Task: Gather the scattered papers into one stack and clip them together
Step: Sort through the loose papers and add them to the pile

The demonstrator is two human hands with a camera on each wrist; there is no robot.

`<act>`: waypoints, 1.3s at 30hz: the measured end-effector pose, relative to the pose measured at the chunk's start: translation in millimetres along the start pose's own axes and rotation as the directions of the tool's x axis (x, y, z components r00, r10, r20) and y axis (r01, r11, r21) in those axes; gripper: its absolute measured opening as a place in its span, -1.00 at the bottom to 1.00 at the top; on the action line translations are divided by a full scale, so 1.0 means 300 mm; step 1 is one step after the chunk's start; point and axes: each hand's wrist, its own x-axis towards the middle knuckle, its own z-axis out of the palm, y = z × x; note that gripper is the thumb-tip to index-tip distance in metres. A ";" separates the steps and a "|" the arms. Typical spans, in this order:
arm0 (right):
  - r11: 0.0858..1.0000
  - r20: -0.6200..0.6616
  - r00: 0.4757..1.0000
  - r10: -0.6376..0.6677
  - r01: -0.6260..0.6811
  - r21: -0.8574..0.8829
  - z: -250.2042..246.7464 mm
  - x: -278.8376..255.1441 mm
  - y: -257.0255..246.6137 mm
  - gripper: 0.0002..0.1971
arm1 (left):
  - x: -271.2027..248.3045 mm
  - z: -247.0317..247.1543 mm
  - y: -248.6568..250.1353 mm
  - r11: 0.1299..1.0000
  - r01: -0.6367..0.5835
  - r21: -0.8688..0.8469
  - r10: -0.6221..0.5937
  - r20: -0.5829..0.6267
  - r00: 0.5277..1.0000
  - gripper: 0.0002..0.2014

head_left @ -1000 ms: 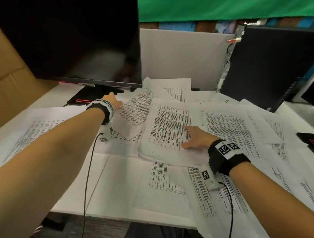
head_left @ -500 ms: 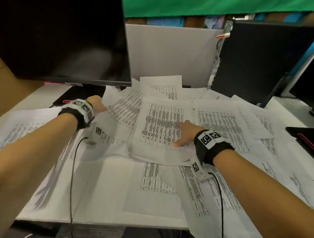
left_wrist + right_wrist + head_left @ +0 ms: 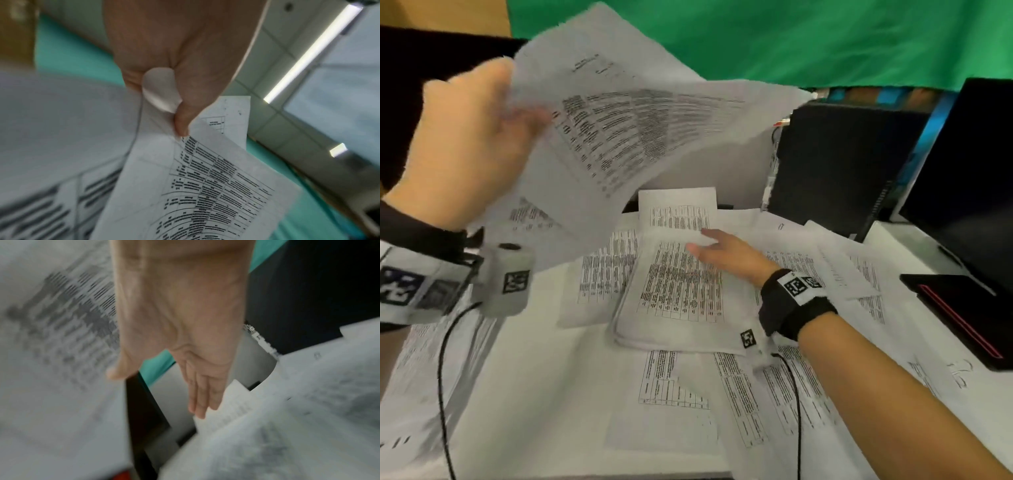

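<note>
Left hand point(image 3: 465, 144) pinching loose sheets point(image 3: 619, 123) aloft, up-left of the stack point(image 3: 681, 294) beneath flat, open right hand point(image 3: 729, 255).

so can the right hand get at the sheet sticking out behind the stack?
Probably yes. The right hand is open, fingers straight over the stack's far edge, and that sheet lies just beyond its fingertips with nothing on it. The left hand's lifted papers hang above, off to the side.

Green backdrop point(image 3: 791, 37); ceiling strip light point(image 3: 312, 52); white desk point(image 3: 544, 394).
</note>
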 end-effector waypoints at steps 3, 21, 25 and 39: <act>0.741 -0.092 0.994 -0.059 0.106 0.663 -0.035 -0.010 -0.093 -0.14 | -0.002 0.093 0.019 0.965 0.132 -0.227 -0.100 0.147 0.984 -0.85; 0.466 -0.198 0.954 0.226 0.073 0.882 -0.108 -0.003 -0.069 -0.66 | -0.059 0.512 -0.045 0.283 0.858 -0.428 -0.459 0.725 0.513 -0.57; 0.645 -0.298 0.910 0.289 0.045 0.762 -0.167 0.084 -0.043 -0.70 | -0.063 0.536 -0.035 0.163 0.899 -0.405 -0.427 0.793 0.435 -0.41; 0.833 -0.124 0.930 0.345 -0.242 0.497 -0.214 0.079 0.029 -0.90 | -0.164 0.556 -0.105 0.412 0.883 -0.224 -0.031 0.965 0.260 0.07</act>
